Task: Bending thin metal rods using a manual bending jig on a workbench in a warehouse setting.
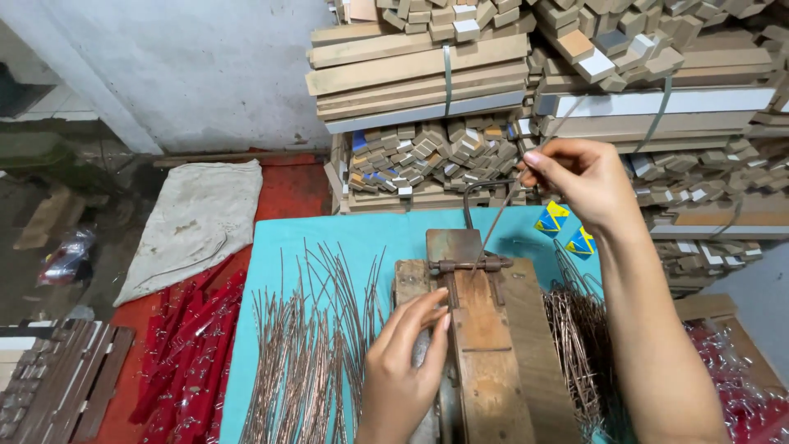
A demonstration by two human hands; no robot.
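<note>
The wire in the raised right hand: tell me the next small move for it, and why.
Probably pull the wire on around the hinge pin of the wooden jig. The right hand pinches its upper end, its lower end meets the pin, and the left hand rests on the jig's left edge.

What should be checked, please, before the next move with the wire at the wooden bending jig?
1. Right hand pinches the wire firmly: ok.
2. Wire's lower end sits at the metal hinge bar of the wooden jig: ok, though exact seating cannot be told.
3. Left hand rests on the jig's left side, steadying it: ok.
4. Left fingers clear of the hinge bar: ok.
5. Straight wires lie within reach on the turquoise table: ok.
6. Bent wires piled clear of the jig: cannot tell.
</note>
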